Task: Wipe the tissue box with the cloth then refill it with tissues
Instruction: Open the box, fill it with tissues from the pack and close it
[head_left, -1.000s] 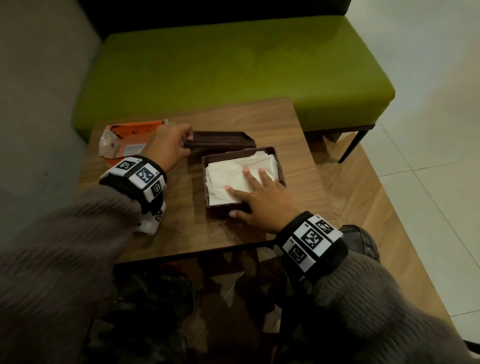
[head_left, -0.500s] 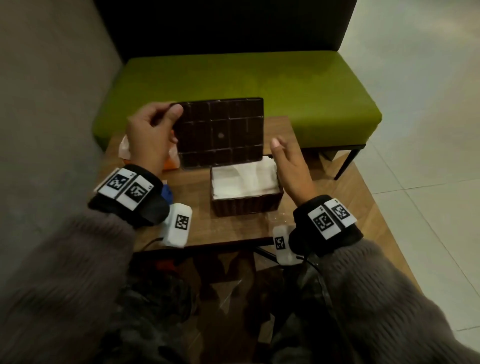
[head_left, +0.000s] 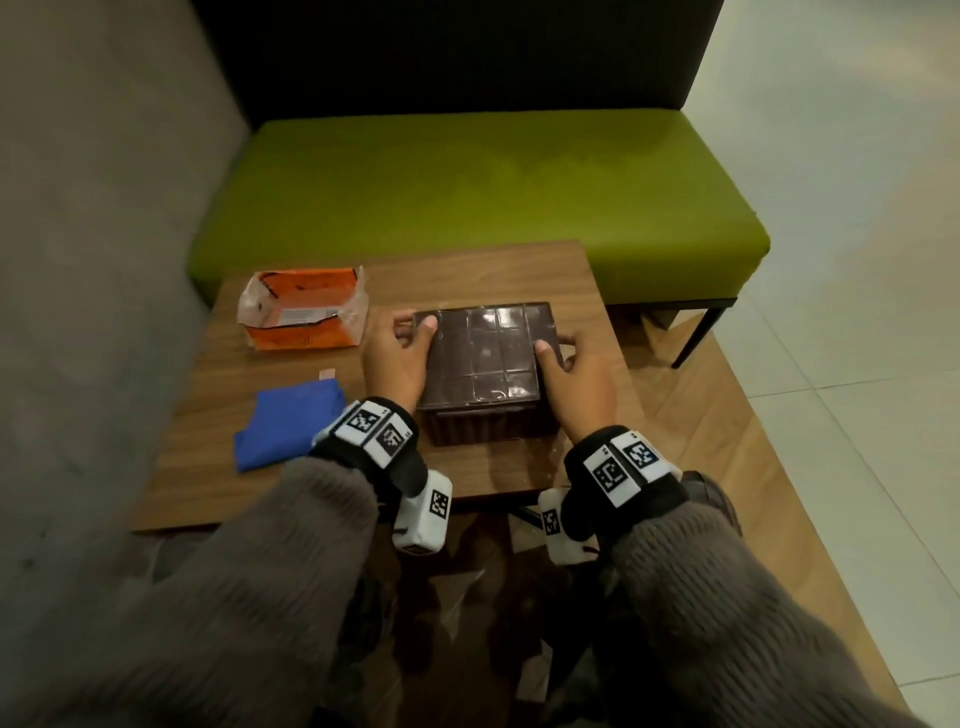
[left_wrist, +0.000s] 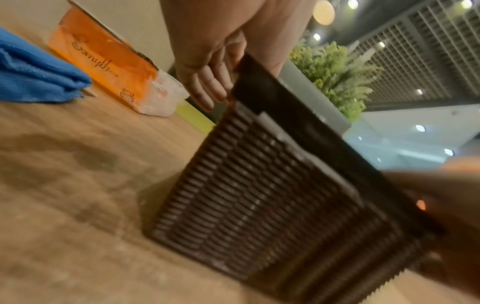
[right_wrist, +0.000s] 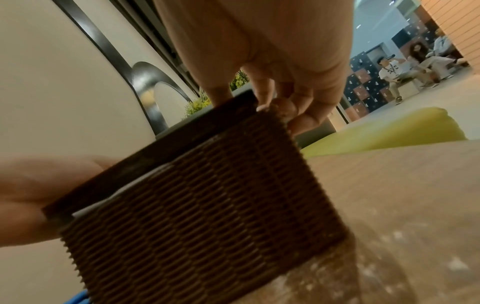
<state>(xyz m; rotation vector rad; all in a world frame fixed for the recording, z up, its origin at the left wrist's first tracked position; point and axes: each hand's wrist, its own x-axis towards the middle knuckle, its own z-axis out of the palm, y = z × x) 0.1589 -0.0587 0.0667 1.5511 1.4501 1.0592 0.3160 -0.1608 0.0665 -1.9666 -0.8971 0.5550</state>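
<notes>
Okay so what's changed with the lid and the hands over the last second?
The lid left the table beside the tissue box, was held upright by the left hand, and now lies flat on the box. The right hand left the tissues and grips the lid too. The orange packet stays on the table.

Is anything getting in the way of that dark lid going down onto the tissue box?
Nothing visible besides the tissues: both wrist views show a white strip in the gap between the lid and the tissue box. The left hand and right hand hold the lid's sides.
</notes>
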